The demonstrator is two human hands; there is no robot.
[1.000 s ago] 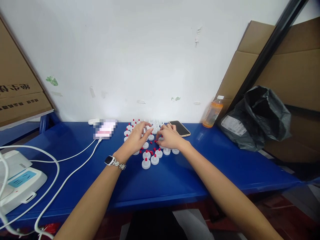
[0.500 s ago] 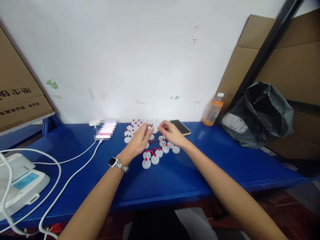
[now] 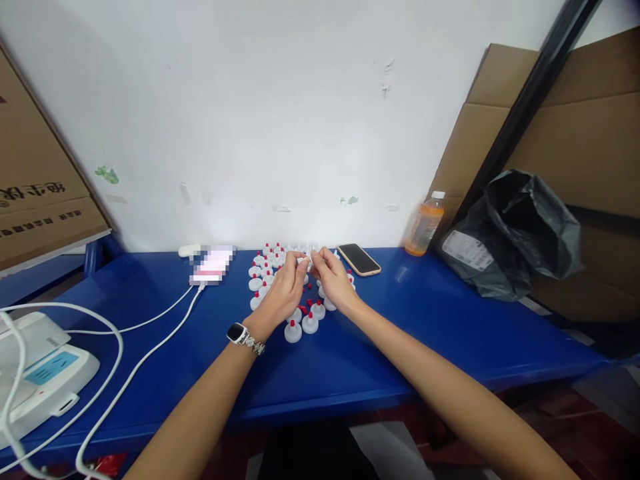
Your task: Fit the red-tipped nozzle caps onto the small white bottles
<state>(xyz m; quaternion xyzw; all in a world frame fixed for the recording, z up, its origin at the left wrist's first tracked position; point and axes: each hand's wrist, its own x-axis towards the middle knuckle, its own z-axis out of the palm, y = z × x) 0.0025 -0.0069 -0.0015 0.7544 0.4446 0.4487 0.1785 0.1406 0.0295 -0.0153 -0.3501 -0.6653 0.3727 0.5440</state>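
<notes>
My left hand (image 3: pixel 287 285) is closed in a pinch on a white cap, mostly hidden behind the fingertips. Close against it, the fingers of my right hand (image 3: pixel 334 279) are pinched together at the same spot; what they grip is too small and covered to make out. Around both hands stand many white nozzle caps with red tips, such as one white cap (image 3: pixel 293 332) at the front. Several loose red tips (image 3: pixel 310 303) lie on the blue table between my wrists. Farther back, white caps without red tips are partly hidden by my fingers.
A dark-screened phone (image 3: pixel 359 259) lies behind my right hand. On the left are a blurred-out phone (image 3: pixel 213 265) on a white cable and a white power strip (image 3: pixel 55 373). An orange drink bottle (image 3: pixel 425 225) and a dark plastic bag (image 3: pixel 510 233) stand right. A wall (image 3: pixel 300 133) borders the back.
My right hand has moved left and slightly down, so its fingertips now meet those of my left hand. The view has shifted slightly.
</notes>
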